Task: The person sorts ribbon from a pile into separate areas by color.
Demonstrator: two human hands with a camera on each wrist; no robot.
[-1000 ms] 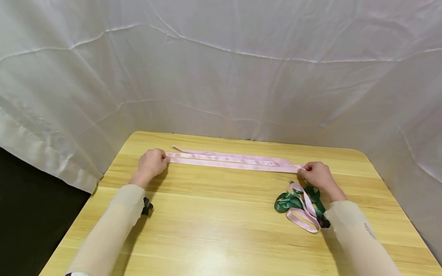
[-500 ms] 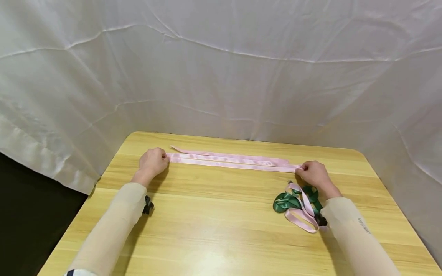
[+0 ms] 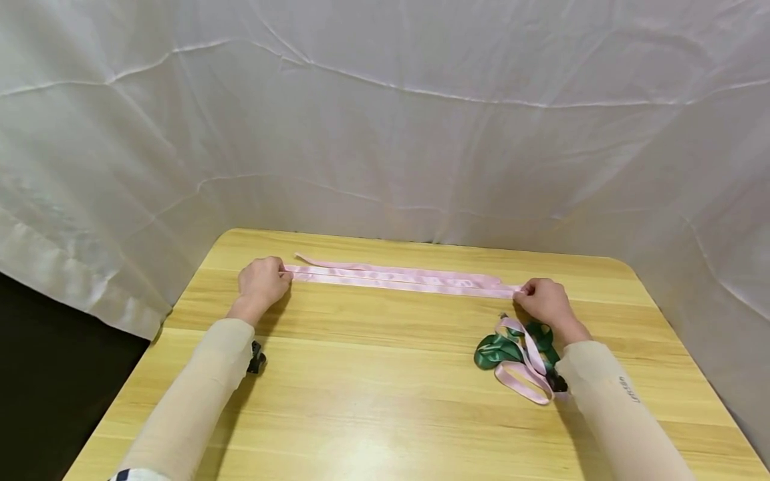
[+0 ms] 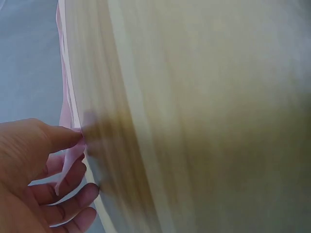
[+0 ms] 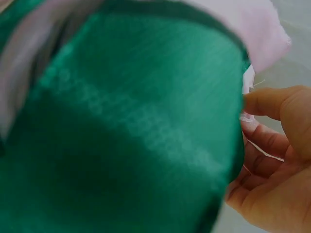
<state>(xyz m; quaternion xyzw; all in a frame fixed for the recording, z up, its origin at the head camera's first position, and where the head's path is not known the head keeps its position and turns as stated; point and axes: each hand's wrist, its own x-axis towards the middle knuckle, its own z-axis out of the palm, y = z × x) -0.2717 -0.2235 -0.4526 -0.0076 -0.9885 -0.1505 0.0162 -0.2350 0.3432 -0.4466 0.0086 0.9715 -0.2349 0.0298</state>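
A pink satin ribbon (image 3: 391, 284) stretches across the far part of the wooden table in side-by-side lengths. My left hand (image 3: 263, 280) pinches its left end; in the left wrist view a short pink tail hangs between thumb (image 4: 65, 137) and fingers. At the right end, my right hand (image 3: 546, 304) pinches the ribbon between thumb and forefinger. The farthest length has a loose tip that curls up at the left. A loose pile of green ribbon (image 3: 498, 351) and pink ribbon (image 3: 522, 384) lies just in front of the right hand; green ribbon (image 5: 131, 126) fills most of the right wrist view.
A pale curtain (image 3: 385, 133) hangs behind and beside the wooden table (image 3: 361, 387). A black wrist camera (image 3: 257, 359) shows under the left sleeve, another (image 3: 556, 382) at the right sleeve beside the pile. The table's left edge borders a dark area (image 3: 54, 374).
The nearest pink length has drawn closer to the one behind it, narrowing the gap between them. Both hands keep their pinch and have barely moved.
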